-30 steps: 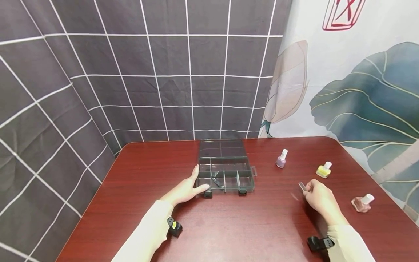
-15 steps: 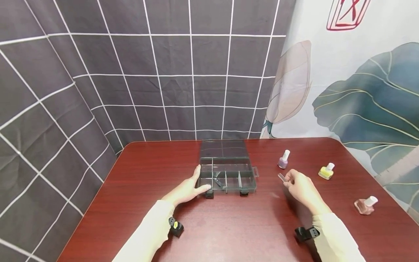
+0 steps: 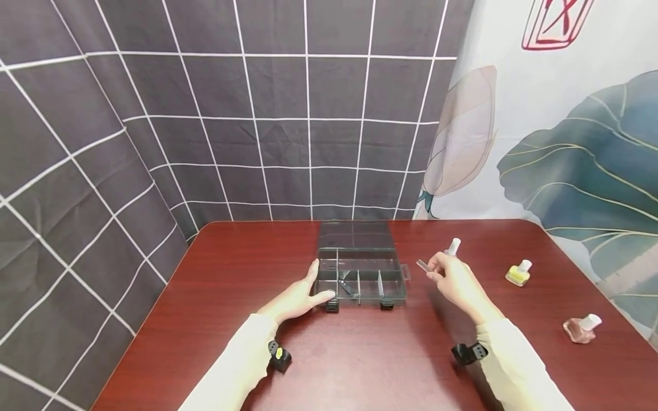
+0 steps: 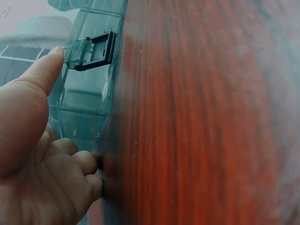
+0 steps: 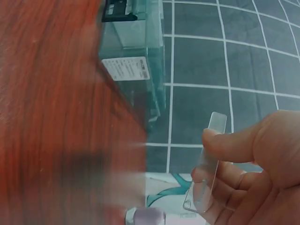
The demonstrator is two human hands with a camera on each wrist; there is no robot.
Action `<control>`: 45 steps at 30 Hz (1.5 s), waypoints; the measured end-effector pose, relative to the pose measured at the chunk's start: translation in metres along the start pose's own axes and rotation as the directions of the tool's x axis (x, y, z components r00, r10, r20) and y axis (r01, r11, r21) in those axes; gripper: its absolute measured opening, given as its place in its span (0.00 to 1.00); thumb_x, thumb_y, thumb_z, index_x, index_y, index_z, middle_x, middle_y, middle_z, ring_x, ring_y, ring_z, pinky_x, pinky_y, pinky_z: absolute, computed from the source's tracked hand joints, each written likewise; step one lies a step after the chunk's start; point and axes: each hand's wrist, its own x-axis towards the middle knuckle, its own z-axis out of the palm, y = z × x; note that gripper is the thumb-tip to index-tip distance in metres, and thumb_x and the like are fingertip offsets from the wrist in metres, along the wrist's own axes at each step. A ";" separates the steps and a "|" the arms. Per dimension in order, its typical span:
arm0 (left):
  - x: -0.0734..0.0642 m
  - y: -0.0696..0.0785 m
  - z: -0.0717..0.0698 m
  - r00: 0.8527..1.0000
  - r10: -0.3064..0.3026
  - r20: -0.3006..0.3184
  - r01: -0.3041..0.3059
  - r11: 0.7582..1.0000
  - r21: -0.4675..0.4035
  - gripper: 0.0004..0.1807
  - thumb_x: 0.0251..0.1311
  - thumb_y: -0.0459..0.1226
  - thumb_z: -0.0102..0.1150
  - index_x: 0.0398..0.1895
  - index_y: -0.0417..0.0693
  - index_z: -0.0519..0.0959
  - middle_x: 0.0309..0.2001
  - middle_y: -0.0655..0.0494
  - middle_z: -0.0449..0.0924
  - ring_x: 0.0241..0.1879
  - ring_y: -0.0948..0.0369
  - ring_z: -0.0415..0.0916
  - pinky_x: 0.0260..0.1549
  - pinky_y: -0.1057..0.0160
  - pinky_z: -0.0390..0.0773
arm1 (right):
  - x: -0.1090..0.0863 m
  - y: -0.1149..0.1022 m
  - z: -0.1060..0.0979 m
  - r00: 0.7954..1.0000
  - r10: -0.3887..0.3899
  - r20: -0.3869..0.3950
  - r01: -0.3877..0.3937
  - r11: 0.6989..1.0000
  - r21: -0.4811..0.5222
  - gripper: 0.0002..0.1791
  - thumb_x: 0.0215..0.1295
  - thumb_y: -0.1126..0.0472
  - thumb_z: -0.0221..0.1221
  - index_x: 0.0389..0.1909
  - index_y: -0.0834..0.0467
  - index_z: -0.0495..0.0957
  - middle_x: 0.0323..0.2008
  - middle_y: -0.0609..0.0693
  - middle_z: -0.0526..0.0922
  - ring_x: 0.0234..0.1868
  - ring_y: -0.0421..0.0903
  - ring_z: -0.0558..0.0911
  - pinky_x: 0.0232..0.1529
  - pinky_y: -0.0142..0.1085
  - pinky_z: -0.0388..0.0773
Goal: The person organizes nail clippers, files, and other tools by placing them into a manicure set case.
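Strip (image 5: 216,123), flat and see-through, is held above the surface just off the right side of the compartment box (image 3: 367,264). The right hand (image 3: 454,279) pinches it between thumb and fingertips, leaving 1 end poking out toward the box. Smooth as it looks, it could slip or twist if that pinch loosened, and the jutting end might catch the box's right wall or side tab (image 3: 405,272) if carried too low.

The box sits toward the far edge, its lid (image 3: 354,235) laid back that way and 2 dark latches on its near side. The left hand (image 3: 298,297) is spread at its left near corner, thumb along the front, index finger up the side; pressing unevenly there could skid the box. Inside lies a small dark tool (image 3: 347,287) (a clipper, perhaps, though too small to tell).

Toward the far right corner, a purple bottle (image 5: 149,217) stands partly behind the right hand, so a backward swing could topple it. A yellow bottle (image 3: 518,275) and a brownish-pink bottle (image 3: 581,329) are nearer the right edge, well apart.
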 end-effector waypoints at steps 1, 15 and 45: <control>0.000 0.000 0.000 1.000 0.002 0.002 -0.002 1.000 0.001 0.54 0.56 0.63 0.52 0.74 0.47 0.36 0.67 0.39 0.57 0.62 0.50 0.62 0.60 0.52 0.61 | 0.002 -0.001 0.001 1.000 -0.009 -0.002 0.009 1.000 0.000 0.07 0.54 0.71 0.62 0.28 0.60 0.73 0.21 0.47 0.71 0.25 0.47 0.71 0.28 0.40 0.67; 0.000 0.001 -0.001 1.000 -0.018 0.009 0.018 1.000 0.007 0.54 0.55 0.64 0.51 0.74 0.50 0.35 0.66 0.39 0.60 0.61 0.51 0.64 0.59 0.53 0.62 | 0.025 -0.014 0.017 0.994 -0.112 -0.015 0.112 0.994 0.006 0.07 0.54 0.71 0.63 0.28 0.58 0.74 0.24 0.48 0.72 0.27 0.46 0.71 0.30 0.39 0.68; 0.002 -0.001 0.002 1.000 -0.011 -0.005 0.011 1.000 0.010 0.55 0.55 0.64 0.51 0.74 0.49 0.35 0.67 0.40 0.58 0.62 0.52 0.63 0.59 0.54 0.61 | 0.057 -0.041 0.065 0.963 -0.262 0.068 0.255 0.962 0.099 0.05 0.53 0.71 0.64 0.29 0.58 0.81 0.23 0.45 0.73 0.25 0.41 0.71 0.27 0.36 0.70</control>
